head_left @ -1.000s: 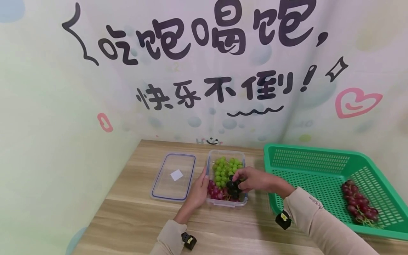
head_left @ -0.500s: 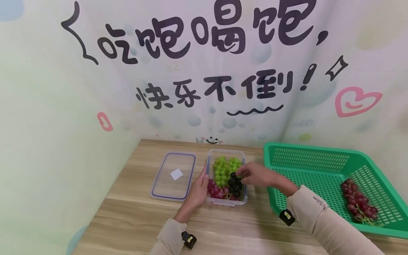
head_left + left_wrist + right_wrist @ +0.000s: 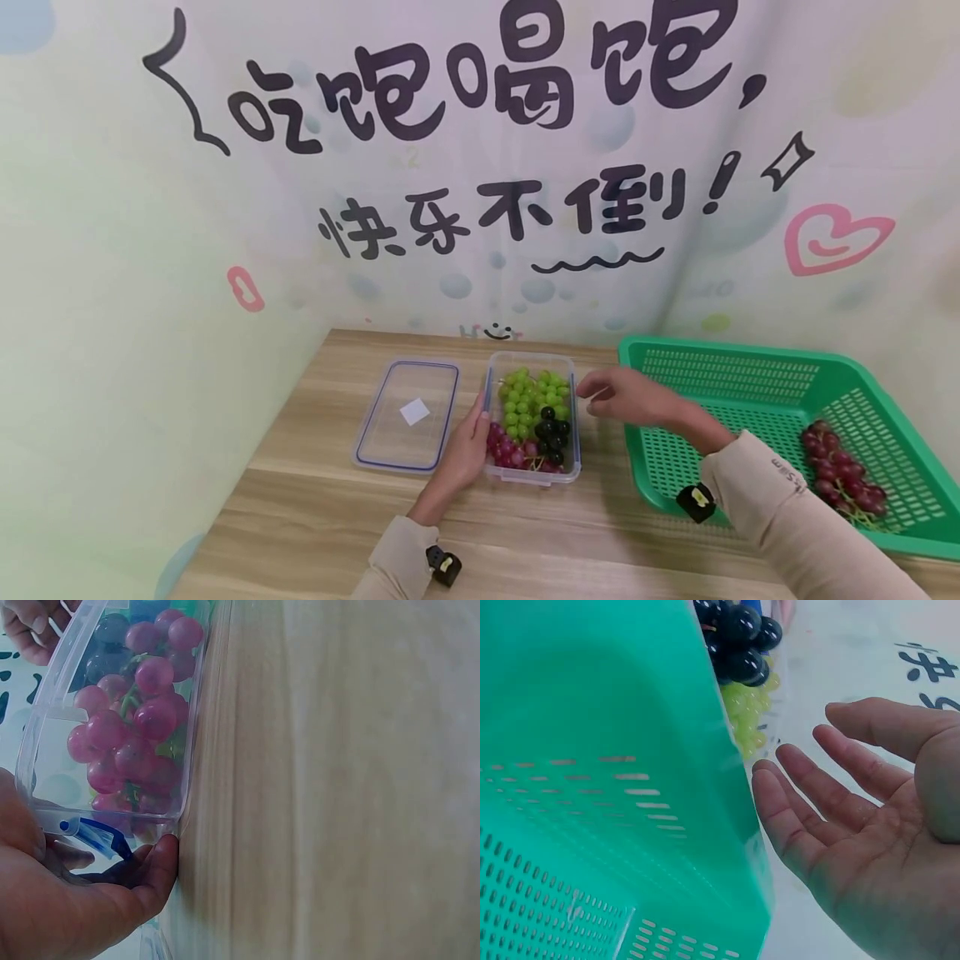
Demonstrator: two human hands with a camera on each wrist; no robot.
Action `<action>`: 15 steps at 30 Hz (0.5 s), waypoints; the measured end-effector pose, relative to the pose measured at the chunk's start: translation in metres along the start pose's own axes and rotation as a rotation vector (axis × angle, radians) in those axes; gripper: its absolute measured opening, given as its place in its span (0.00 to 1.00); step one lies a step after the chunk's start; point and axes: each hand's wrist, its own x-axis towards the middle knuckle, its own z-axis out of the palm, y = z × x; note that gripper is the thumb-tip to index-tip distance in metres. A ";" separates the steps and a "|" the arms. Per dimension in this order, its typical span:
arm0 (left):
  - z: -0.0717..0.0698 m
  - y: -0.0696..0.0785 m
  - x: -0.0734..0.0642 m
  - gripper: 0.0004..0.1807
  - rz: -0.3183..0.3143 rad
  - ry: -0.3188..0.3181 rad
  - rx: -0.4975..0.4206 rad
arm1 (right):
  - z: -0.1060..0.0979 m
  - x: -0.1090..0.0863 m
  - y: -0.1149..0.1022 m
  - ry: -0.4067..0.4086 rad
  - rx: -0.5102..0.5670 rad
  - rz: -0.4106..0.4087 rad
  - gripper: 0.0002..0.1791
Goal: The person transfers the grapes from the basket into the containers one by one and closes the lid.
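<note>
A clear plastic food container (image 3: 532, 477) stands on the table with green grapes (image 3: 517, 402), pinkish-red grapes (image 3: 135, 750) and black grapes (image 3: 553, 433) inside. My left hand (image 3: 467, 442) rests along its left side. In the left wrist view, the fingertips touch the wall beside a blue-edged latch (image 3: 97, 838). My right hand (image 3: 628, 397) hovers just right of the container, over the left rim of the green basket (image 3: 750, 350). Nothing is in its palm, and the fingers (image 3: 840, 802) are spread and loosely bent in the right wrist view.
The container's clear lid (image 3: 408, 446), with a blue seal and a white paper square (image 3: 414, 411), lies to the left. One bunch of dark red grapes (image 3: 843, 475) lies in the basket's right part. A printed cloth (image 3: 450, 292) hangs behind the table (image 3: 315, 500).
My right hand has let go of the black grapes in the container and moved right, toward the basket. The left hand has stayed at the container's side.
</note>
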 end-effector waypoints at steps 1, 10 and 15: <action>0.000 0.000 0.000 0.28 0.001 -0.001 -0.001 | -0.002 -0.001 0.000 0.003 0.007 0.009 0.17; 0.001 0.000 0.000 0.28 0.001 -0.001 -0.004 | -0.022 -0.014 0.013 0.058 0.023 0.018 0.19; 0.001 0.000 0.000 0.28 0.005 0.000 -0.004 | -0.036 -0.022 0.024 0.088 0.030 0.068 0.25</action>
